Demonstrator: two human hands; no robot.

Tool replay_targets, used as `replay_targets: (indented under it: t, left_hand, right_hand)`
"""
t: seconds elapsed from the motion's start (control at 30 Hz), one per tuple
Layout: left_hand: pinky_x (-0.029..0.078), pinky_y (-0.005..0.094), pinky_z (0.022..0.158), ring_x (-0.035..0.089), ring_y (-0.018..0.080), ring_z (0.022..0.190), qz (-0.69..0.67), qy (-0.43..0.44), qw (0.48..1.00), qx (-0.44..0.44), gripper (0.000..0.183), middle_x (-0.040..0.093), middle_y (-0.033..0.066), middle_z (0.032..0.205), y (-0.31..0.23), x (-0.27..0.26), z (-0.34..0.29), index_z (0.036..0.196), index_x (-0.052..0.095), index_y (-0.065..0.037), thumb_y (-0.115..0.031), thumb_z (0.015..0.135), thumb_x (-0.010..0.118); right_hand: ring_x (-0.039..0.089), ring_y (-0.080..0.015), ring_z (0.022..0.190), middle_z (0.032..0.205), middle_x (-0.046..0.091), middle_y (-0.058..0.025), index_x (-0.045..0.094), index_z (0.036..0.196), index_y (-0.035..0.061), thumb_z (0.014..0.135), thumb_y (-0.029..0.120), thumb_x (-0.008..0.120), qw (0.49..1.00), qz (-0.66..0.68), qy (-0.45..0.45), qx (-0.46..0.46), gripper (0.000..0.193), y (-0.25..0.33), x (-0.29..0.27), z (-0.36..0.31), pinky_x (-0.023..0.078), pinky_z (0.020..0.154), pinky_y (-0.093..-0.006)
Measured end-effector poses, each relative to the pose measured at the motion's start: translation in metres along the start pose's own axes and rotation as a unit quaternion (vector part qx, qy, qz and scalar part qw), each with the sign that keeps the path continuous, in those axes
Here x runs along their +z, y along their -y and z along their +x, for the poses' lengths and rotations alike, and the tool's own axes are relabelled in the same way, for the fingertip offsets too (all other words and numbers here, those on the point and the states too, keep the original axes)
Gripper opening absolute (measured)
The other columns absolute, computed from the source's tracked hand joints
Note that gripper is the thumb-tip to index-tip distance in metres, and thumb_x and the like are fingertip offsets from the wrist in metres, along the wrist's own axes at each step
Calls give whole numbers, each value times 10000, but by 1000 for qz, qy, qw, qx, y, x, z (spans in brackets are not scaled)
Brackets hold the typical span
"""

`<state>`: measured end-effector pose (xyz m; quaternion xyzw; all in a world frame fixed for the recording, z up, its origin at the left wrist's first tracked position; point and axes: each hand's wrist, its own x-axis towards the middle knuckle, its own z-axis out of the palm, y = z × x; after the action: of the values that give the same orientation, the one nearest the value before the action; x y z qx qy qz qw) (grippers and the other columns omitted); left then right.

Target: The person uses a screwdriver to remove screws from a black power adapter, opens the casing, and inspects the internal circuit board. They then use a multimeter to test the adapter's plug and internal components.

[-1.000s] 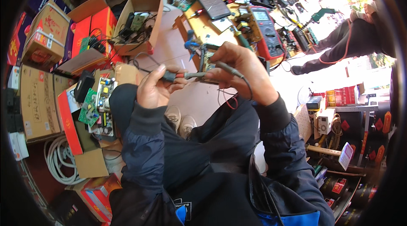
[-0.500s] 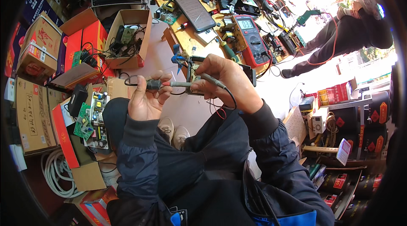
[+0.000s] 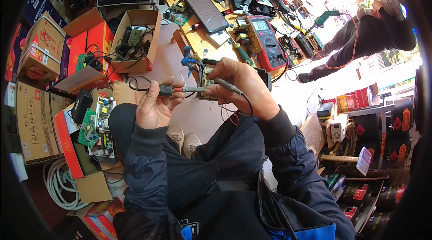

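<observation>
- My left hand (image 3: 155, 107) has its fingers (image 3: 173, 88) closed around a soldering iron (image 3: 180, 89), gripping it at the dark collar with the metal shaft pointing right.
- My right hand (image 3: 245, 88) has its fingers (image 3: 215, 90) wrapped around a small circuit board (image 3: 205, 74), held upright just past the iron's tip; a thin grey probe (image 3: 225, 85) with a black lead lies across the same hand.
- The iron's black cord (image 3: 135, 86) loops left from the handle.
- Both hands sit above my lap, in front of the table (image 3: 198, 37).
- On the table, beyond the board: a red multimeter (image 3: 267, 42) and a dark phone (image 3: 206, 11) lying flat.
- To the left, an open cardboard box (image 3: 135, 39) holds tangled wires and parts.
- Lower left, green circuit boards (image 3: 92, 125) lie by a coiled white cable (image 3: 58, 186).
- Upper right, another person (image 3: 373, 33) in dark clothes bends over, well apart from me.
</observation>
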<state>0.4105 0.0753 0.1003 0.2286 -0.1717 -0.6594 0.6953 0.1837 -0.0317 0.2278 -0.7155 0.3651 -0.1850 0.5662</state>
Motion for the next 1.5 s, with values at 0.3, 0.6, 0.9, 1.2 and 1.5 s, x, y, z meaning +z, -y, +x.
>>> replay_targets:
  t: [0.3,0.6,0.9,1.2,1.5]
  left_hand:
    - [628,383,944,726,316,1091,-41,11,999,-5,570,621,277,1365,0,11,-2,1425,515,-19,-492,1122,415]
    - [597,444,1017,713,393,1140,-73,29,997,-6,590,617,324,1353,1,16,-2,1431,484,-39,-529,1118,383]
    - [616,437,972,729,391,1097,-57,63,996,-1,601,614,347,1336,-1,15,-2,1431,494,-27,-528,1113,401]
    - [654,411,892,744,381,1031,-56,24,998,-1,558,616,374,1294,-2,24,-3,1394,506,-20,-495,1126,390]
    - [652,416,897,742,377,1041,-43,28,999,-3,574,615,371,1299,-3,25,-3,1387,501,-3,-502,1119,408]
  right_hand:
    - [654,-95,689,799,680,-54,593,1033,-9,928,82,803,1000,-18,-20,0,251,1,3,-2,519,590,-271]
    - [682,-116,711,838,718,-85,618,1029,-39,968,108,756,998,23,-58,17,210,3,10,-3,540,621,-274]
    - [693,-135,731,844,732,-99,671,1034,-45,973,116,680,995,-51,-87,-8,173,0,6,3,535,649,-291]
    - [627,-79,626,742,720,-62,678,984,-5,1009,227,698,990,-84,-115,15,235,6,0,17,495,582,-239]
    - [620,-78,615,733,717,-62,670,966,-1,1017,218,702,987,-104,-119,2,227,4,2,15,483,566,-243]
